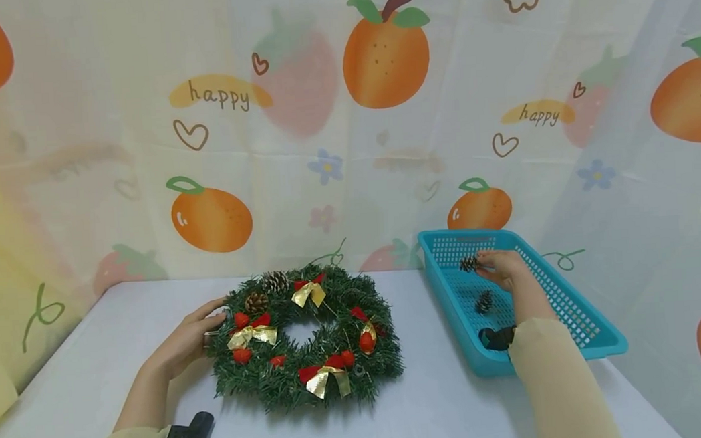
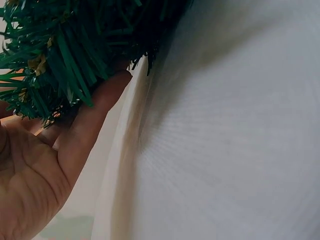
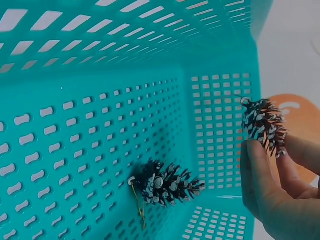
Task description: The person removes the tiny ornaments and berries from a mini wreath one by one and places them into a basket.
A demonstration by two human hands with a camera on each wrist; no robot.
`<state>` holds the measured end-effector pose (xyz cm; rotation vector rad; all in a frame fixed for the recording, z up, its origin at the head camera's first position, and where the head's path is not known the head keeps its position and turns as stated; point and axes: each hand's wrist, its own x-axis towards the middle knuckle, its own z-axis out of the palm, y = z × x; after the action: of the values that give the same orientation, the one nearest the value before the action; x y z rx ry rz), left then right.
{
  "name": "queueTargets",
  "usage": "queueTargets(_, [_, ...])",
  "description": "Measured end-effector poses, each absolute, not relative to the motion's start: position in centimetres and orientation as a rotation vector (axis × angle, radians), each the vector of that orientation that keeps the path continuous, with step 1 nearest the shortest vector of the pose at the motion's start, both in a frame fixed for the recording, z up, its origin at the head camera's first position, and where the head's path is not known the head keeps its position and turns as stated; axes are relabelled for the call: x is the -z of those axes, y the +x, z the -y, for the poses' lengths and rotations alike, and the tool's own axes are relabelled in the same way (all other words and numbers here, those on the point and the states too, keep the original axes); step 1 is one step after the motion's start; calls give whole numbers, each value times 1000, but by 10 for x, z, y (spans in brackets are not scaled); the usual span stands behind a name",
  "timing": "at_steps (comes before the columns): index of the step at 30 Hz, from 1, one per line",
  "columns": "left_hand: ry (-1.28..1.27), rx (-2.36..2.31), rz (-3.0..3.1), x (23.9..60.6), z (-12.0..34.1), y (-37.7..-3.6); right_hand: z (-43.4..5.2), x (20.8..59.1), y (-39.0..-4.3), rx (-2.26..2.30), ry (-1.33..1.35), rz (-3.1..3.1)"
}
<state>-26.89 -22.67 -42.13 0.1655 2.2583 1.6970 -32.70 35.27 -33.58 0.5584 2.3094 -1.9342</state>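
A green wreath (image 1: 363,288) lies on the table, dressed with red-and-gold bows, red berries and two pinecones at its upper left. At its left edge my left hand (image 1: 195,332) holds the greenery; in the left wrist view the thumb (image 2: 95,117) lies along the needles and the other fingertips are partly hidden. My right hand (image 1: 505,270) pinches a small white-tipped pinecone (image 3: 265,125) above the blue basket (image 1: 453,313). Another pinecone (image 3: 170,184) lies on the basket floor, a gold string (image 3: 138,207) at its end.
The basket stands at the right of the white-covered table (image 1: 422,409), its perforated walls rising around the floor. Behind hangs a fruit-printed curtain (image 1: 373,197), close to the table's back edge. A black wrist device (image 1: 189,431) sticks out from the left sleeve.
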Motion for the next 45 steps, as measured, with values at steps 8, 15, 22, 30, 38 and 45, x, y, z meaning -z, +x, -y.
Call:
queueTargets(8, [168,-1695,-2261,423,227,-268,-353,339,-324,1888,542,-2352])
queueTargets(15, [166,-1701,-2255,422,227,-268,-353,337,-322,1860,544,-2354])
queueTargets(22, [184,-1700,-2244,421,226,-268,-354,334,-320,1845,525,-2369])
queueTargets(30, [188,-1707,-2250,422,227,-269,-353,321,-321,1893,498,-2357])
queueTargets(38, [181,-1714,-2246,421,227,-268,-350,310,-321,1893,427,-2337])
queueTargets(45, [176,-1711,-2262,420,226,-266,-346,306,-322,1885,432,-2344])
